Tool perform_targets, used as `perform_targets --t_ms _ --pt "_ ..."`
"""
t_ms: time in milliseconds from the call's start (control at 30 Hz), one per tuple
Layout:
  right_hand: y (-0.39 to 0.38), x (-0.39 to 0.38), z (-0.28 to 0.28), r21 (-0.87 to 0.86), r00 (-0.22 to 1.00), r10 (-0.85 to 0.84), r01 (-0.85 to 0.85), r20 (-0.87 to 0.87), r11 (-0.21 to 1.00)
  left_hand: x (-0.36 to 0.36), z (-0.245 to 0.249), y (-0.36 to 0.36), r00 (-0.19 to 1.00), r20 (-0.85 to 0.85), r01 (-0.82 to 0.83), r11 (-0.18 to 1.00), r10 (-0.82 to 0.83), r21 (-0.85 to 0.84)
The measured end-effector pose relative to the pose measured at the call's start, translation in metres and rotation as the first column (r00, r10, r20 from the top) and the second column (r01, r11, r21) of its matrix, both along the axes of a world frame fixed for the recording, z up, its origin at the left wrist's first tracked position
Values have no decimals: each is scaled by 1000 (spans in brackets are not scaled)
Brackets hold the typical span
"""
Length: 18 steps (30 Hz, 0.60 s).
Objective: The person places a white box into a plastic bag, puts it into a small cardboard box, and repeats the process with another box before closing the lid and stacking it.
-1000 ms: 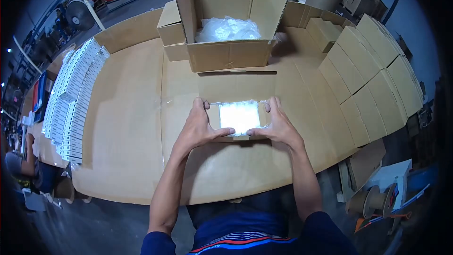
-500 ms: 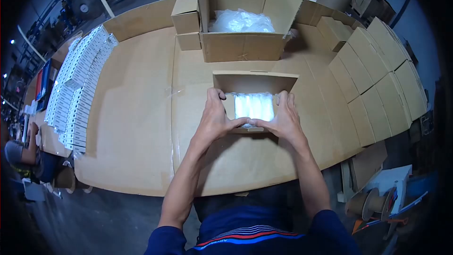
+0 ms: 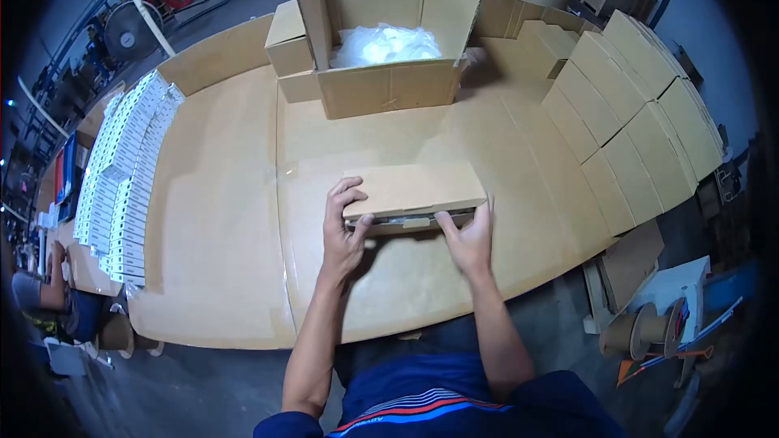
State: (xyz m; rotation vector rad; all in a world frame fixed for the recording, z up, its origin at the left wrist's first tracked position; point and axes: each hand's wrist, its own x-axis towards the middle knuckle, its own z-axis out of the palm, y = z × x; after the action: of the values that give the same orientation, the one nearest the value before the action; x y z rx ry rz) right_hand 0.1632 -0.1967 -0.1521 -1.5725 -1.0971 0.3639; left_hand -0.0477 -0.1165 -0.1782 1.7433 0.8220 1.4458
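Observation:
A small brown cardboard box (image 3: 418, 186) is on the cardboard-covered table in front of me. Its lid is folded down almost flat, with a narrow dark gap along the front edge. My left hand (image 3: 344, 227) grips the box's left end, fingers curled over the lid and thumb at the front. At the right end, my right hand (image 3: 471, 235) holds the corner, with its thumb on the front edge and its fingers mostly hidden behind the side. The contents are hidden apart from a sliver in the gap.
A large open carton (image 3: 389, 89) holding clear plastic bags (image 3: 385, 45) stands at the back. White small boxes (image 3: 122, 170) are stacked on the left. Closed brown boxes (image 3: 633, 122) are piled on the right. Another person (image 3: 49, 288) is at far left.
The lid, upright before over wrapped white contents, has come down over the box. Both hands have shifted from the top opening to the ends and front edge. The view has shifted slightly.

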Motion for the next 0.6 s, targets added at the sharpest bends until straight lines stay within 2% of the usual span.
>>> perform_targets --t_ms 67,100,200,267,300,400,433,533,600 --pt "-20 -10 -24 155 994 27 -10 -110 988 -2 3 0 1000 -14 9 1000 -10 -13" --pt "-29 -16 -25 119 1000 -22 21 6 993 -1 6 -1 1000 -10 8 999 -9 -32" --pt "-37 -36 -15 50 996 6 -11 94 999 -3 6 -2 1000 -30 4 999 -6 -54" --pt "-32 -45 -7 81 997 -64 59 54 995 -3 7 -5 1000 -16 16 998 -17 -67" --pt "-31 -46 -7 63 996 -67 64 57 996 -3 9 -8 1000 4 12 990 -12 -137" --pt "-31 -40 -13 60 1000 -1 1 11 998 -7 7 -9 999 -43 16 994 -20 -109" --pt "-31 -39 -13 107 999 -2 -1 32 994 -9 6 -10 999 -49 16 995 -21 -102" --pt "-32 -29 -5 174 990 1 -25 139 984 -14 12 -10 976 -213 -18 996 36 86" --pt "-32 -14 -11 137 997 -9 -1 70 991 -17 24 -16 918 -380 -43 980 116 196"
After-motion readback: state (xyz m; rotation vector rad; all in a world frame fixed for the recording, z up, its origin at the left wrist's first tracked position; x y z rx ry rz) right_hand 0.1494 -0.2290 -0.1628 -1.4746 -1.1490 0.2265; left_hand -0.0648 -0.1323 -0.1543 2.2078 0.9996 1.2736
